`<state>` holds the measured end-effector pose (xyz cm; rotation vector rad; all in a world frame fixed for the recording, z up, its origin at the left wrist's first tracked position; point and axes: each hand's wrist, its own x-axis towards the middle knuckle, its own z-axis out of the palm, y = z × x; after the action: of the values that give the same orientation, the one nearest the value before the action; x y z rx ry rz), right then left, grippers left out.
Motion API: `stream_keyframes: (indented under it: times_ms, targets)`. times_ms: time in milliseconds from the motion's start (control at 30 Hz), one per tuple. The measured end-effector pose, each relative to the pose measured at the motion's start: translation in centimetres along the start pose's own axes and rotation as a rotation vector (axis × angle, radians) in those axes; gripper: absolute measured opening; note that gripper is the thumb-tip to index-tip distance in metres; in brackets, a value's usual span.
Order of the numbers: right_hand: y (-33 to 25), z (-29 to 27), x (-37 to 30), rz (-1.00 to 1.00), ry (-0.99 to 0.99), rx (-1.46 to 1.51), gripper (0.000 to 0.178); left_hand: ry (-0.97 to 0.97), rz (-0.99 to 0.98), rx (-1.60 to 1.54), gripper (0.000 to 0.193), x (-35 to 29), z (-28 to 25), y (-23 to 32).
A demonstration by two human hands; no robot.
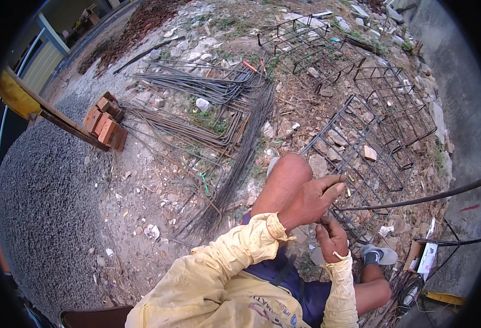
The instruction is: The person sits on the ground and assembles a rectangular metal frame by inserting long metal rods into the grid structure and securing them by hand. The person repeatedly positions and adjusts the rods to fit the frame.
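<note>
I see the left hand (312, 200), fingers partly extended, at the near end of the steel cage (356, 164) on the ground; the right hand (334, 238) curls its fingers beside that end. What either pinches, I cannot tell. Left of the cage lie thin wires (247, 143), then bent rods (214, 90).

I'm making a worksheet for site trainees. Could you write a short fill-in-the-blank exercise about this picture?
1. The hand lower in the picture, near the metal frame, is the person's ____ one.
2. The gravel pile lies on the person's ____ side.
3. Beside the gravel pile is a small stack of ____.

Missing words: right; left; bricks.
</note>
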<state>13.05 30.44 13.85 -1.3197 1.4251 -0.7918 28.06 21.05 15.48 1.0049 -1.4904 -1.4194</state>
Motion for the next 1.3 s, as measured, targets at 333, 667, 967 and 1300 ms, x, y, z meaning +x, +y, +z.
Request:
stream_keyframes:
  times_ms: [333, 667, 967, 1300]
  targets:
    - [2.1, -1.8, 9.7, 0.120, 0.232, 0.126, 0.027, 0.434, -0.331, -0.215, 0.039, 1.4, -16.7, -9.3]
    - [12.2, -2.3, 12.0, 0.253, 0.175, -0.078, 0.025, 0.705, -0.562, 0.309, 0.037, 4.0, -25.7, -35.1]
    - [17.0, 1.4, 12.9, 0.337, -0.057, -0.161, 0.019, 1.083, -0.734, 0.326, 0.036, 3.4, -34.5, -43.9]
    - [17.4, -0.8, 10.6, 0.617, -0.086, -0.358, 0.023, 0.459, -1.328, 0.764, 0.045, 15.0, -40.4, -52.9]
